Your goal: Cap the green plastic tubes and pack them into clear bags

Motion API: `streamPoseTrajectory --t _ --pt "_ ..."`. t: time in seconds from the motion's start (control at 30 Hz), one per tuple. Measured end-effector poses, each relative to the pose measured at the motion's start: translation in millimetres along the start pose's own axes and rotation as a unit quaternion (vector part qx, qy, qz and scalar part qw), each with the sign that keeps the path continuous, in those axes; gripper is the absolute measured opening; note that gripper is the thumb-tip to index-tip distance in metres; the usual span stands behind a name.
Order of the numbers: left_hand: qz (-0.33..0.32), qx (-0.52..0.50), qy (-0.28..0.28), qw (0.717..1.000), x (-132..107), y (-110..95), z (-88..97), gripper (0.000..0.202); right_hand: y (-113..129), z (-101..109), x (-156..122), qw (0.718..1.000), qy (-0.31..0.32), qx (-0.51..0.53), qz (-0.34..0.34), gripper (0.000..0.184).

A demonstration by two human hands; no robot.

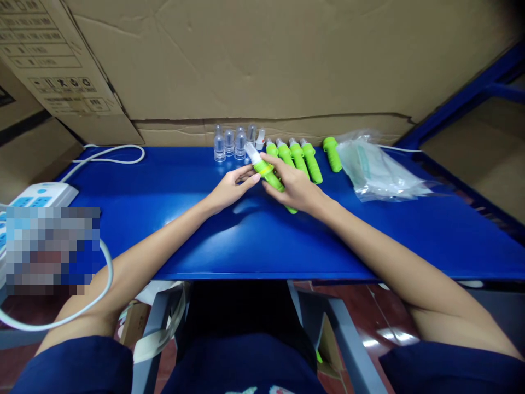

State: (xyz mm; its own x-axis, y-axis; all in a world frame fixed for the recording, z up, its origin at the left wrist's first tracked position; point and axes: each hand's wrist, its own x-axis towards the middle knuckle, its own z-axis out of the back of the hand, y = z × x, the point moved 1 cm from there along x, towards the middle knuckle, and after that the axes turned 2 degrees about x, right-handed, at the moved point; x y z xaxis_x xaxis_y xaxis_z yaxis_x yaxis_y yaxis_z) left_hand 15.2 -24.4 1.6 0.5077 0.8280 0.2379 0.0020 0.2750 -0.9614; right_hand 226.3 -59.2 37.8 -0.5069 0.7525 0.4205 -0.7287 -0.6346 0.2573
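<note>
My right hand is closed around a lime-green tube with a white tip, held tilted above the blue table. My left hand touches the tube just below its white tip with its fingertips, fingers pinched on it. Behind the hands, a row of several green tubes lies side by side, with one more green tube lying apart to the right. Several small clear caps stand upright at the back of the table, left of the row.
A crumpled clear plastic bag lies at the right back. A white power strip with a white cable sits at the left edge. Cardboard boxes wall off the back. A blue frame rail runs at the right.
</note>
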Motion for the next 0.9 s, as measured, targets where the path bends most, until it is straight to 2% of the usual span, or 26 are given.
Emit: streamPoseTrajectory --t 0.13,0.23,0.33,0.43,0.5,0.7,0.9 --pt "0.043 0.030 -0.024 0.998 -4 -7 -4.0 0.053 -29 17 4 0.993 -0.099 -0.048 -0.043 0.072" --pt "0.061 0.050 -0.023 0.997 -7 -15 -7.4 0.042 -70 32 4 0.978 -0.176 -0.081 -0.081 0.071" --pt "0.073 0.065 -0.033 0.995 -7 -22 -8.2 0.033 -114 42 -1 0.967 -0.200 -0.098 -0.125 0.069" --pt "0.080 0.071 -0.038 0.994 -6 -25 -7.1 0.025 -143 45 -7 0.963 -0.169 -0.101 -0.182 0.072" --pt "0.081 0.073 -0.038 0.993 -6 -25 -6.6 0.022 -150 46 -11 0.960 -0.127 -0.108 -0.227 0.071" --pt "0.079 0.075 -0.034 0.993 -6 -25 -7.6 0.021 -141 48 -10 0.939 -0.020 -0.126 -0.318 0.064" --pt "0.072 0.058 -0.032 0.995 -7 -27 -9.8 0.016 -136 43 -4 0.911 0.032 -0.159 -0.380 0.058"
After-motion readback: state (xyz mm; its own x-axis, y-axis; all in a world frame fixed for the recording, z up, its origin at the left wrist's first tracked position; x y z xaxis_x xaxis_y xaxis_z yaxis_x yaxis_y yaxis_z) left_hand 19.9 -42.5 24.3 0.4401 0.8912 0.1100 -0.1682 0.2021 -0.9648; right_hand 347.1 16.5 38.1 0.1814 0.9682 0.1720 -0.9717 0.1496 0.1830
